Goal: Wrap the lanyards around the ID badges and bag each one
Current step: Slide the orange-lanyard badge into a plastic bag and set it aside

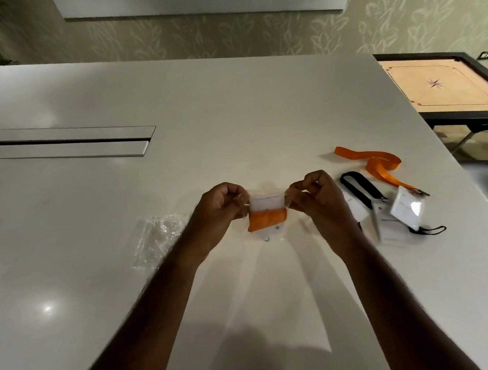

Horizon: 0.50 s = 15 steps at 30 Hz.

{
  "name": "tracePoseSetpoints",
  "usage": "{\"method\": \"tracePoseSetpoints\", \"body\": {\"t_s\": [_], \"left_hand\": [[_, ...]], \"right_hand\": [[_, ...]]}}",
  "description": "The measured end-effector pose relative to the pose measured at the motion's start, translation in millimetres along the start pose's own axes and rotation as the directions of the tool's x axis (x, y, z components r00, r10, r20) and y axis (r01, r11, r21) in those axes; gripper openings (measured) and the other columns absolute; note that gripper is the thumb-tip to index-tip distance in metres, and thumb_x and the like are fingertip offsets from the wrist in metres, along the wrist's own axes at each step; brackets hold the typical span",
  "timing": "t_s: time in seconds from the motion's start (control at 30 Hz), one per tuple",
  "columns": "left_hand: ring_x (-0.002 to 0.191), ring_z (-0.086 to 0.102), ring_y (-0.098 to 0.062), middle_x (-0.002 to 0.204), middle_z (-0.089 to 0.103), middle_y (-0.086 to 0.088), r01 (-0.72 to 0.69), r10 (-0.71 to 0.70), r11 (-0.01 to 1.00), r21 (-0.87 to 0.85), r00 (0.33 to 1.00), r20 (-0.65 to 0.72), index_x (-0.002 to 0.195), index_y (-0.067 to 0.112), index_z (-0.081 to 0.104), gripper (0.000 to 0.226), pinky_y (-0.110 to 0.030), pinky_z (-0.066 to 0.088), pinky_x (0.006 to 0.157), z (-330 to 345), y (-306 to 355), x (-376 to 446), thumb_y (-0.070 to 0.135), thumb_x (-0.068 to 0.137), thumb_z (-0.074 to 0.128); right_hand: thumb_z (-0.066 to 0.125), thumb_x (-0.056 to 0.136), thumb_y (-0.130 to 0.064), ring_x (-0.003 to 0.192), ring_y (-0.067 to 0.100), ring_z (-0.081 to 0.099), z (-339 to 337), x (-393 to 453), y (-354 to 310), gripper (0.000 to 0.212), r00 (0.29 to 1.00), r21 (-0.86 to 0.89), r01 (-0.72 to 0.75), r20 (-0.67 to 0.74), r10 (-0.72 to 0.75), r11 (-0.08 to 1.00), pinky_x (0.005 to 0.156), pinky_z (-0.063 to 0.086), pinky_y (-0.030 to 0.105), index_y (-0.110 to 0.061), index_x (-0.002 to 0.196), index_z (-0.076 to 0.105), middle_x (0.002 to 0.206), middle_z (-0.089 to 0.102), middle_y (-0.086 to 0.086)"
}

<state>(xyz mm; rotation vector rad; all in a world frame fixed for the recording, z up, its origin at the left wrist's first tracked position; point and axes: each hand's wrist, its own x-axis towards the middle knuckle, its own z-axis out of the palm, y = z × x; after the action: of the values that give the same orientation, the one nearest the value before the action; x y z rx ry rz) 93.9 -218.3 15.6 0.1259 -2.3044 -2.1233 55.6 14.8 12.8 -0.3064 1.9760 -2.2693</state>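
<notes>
Hands, left hand (221, 203) and right hand (316, 196), are pinching the light, slippery bag (266, 215) at its top corners, enclosing the wrapped badge (267, 220).

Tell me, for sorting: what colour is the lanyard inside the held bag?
Orange lanyard, in the head view.

light: dim, overhead | glare: spots on table (61, 259) | shadows: soft under arms | edges: wide-angle curved

Table (241, 113) — smooth, glossy white top. Bag (267, 206) — clear, shiny plastic film. Lanyard (381, 164) — orange woven cloth, metal clip. Spare bags (159, 237), crinkled clear plastic.
</notes>
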Motion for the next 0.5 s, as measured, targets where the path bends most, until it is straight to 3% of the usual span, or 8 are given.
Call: {"method": "tracePoseSetpoints", "body": {"t_s": [0.13,0.27,0.4,0.5], "left_hand": [[0.094,0.079,-0.023,0.102,0.080,-0.007,0.051,-0.053,0.995,-0.090,0.998,-0.019,0.108,0.011,0.067,0.016,-0.031,0.063,0.083,6.4,4.1,-1.8,0.025,0.101,0.065],[0.094,0.079,-0.027,0.102,0.080,-0.010,0.071,-0.075,0.985,-0.155,0.997,-0.022,0.107,0.010,0.065,0.016,-0.035,0.064,0.085,12.0,4.7,-0.3,0.025,0.102,0.064],[0.096,0.078,-0.030,0.105,0.079,-0.013,0.083,-0.093,0.981,-0.174,0.994,-0.049,0.111,0.009,0.065,0.017,-0.037,0.064,0.083,16.6,4.0,-0.1,0.024,0.103,0.064],[0.098,0.078,-0.026,0.109,0.079,-0.010,0.088,-0.101,0.983,-0.161,0.992,-0.075,0.117,0.015,0.067,0.015,-0.036,0.063,0.082,17.2,2.2,-1.4,0.022,0.105,0.061]], "right_hand": [[0.065,0.101,-0.006,0.100,0.027,0.073,1.1,-0.4,6.1,0.017,0.997,0.117,-0.074,0.002,0.075,0.990,0.082,0.062,0.037,-0.007,0.113,0.053,0.107,0.073,0.017],[0.070,0.094,-0.023,0.106,0.026,0.074,-0.9,-2.2,14.1,0.041,0.980,0.088,-0.182,0.102,0.173,0.979,0.083,0.063,0.038,-0.004,0.128,0.058,0.115,0.076,0.011],[0.075,0.091,-0.028,0.103,0.027,0.076,1.5,-3.4,22.2,0.032,0.972,-0.042,-0.189,0.137,0.193,0.981,0.081,0.062,0.034,-0.012,0.117,0.068,0.108,0.079,0.008],[0.077,0.091,-0.026,0.103,0.028,0.076,7.0,0.6,27.6,0.026,0.976,-0.073,-0.183,0.105,0.190,0.980,0.085,0.063,0.041,-0.015,0.112,0.069,0.107,0.079,0.009]]}}
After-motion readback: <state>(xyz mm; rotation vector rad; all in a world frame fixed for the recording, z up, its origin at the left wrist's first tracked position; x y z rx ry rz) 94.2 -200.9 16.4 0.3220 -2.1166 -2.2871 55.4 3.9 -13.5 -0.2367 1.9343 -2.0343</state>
